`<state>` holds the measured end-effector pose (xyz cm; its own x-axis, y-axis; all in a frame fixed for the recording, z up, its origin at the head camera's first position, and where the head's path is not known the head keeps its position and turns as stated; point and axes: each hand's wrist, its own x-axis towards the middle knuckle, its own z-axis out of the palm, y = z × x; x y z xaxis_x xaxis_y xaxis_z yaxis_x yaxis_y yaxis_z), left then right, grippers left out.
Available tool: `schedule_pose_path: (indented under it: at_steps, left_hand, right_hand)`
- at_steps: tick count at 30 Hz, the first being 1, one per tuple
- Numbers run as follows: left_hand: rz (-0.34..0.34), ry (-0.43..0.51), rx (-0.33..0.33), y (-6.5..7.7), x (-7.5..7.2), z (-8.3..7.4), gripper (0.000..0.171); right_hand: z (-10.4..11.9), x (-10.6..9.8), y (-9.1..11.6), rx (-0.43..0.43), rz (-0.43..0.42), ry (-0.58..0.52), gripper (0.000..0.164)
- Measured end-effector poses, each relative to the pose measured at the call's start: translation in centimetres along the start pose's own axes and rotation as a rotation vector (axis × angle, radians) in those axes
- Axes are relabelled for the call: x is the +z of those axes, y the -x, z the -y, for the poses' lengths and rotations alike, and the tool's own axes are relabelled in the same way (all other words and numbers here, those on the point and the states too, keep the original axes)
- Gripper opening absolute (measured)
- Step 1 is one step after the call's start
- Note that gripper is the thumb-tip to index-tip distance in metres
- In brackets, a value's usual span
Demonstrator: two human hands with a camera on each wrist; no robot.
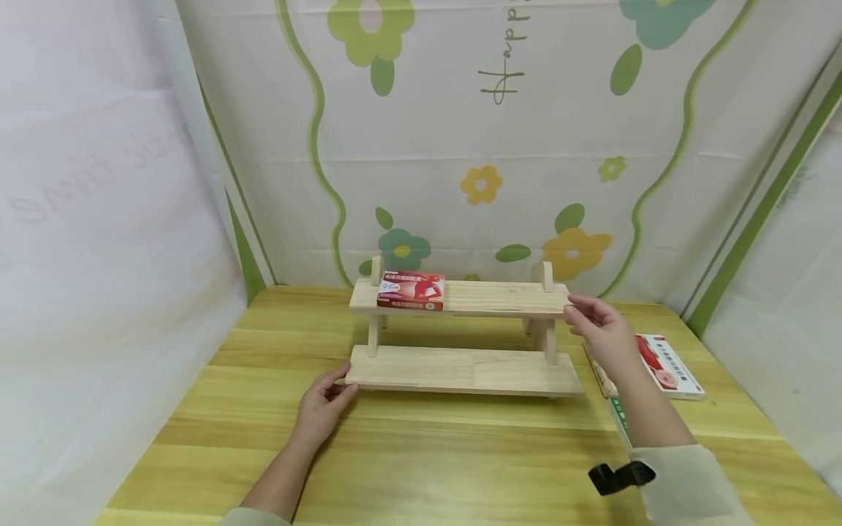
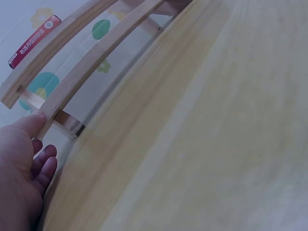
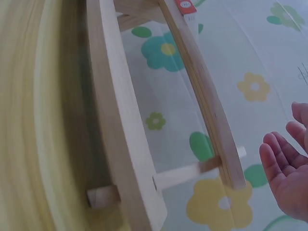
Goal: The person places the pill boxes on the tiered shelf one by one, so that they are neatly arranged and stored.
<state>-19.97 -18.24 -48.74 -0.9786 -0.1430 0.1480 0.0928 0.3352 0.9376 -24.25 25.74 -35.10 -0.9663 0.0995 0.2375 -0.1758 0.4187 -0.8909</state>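
A two-tier wooden stand (image 1: 454,367), its pale, smooth planks joined by flat uprights, sits on a yellow wood-grain table (image 1: 460,460) before a creased white cloth (image 1: 421,131) printed with flowers. A person's left hand (image 1: 320,409) pinches the left end of the lower plank, thumb and finger closed on its edge; the right hand (image 1: 608,336) has its fingers parted and loosely bent beside the upper plank's right end, apart from the wood in the right wrist view and holding nothing. A glossy red carton (image 1: 411,288) lies flat on the upper plank, toward the left. At right, the right arm partly covers a flat white-and-red box (image 1: 671,361) and most of a green-marked box (image 1: 620,420). The cloth's upside-down lettering runs off the top edge; the wrist views crop both hands.
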Motion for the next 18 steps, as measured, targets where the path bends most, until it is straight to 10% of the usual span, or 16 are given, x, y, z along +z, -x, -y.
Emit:
schedule_pose_path:
  at_steps: [18]
  left_hand:
    - [0.012,0.024,-0.021,0.0,-0.1,0.0,0.048]
  right_hand:
    - [-6.0,-7.0,6.0,0.146,-0.093,0.195,0.055]
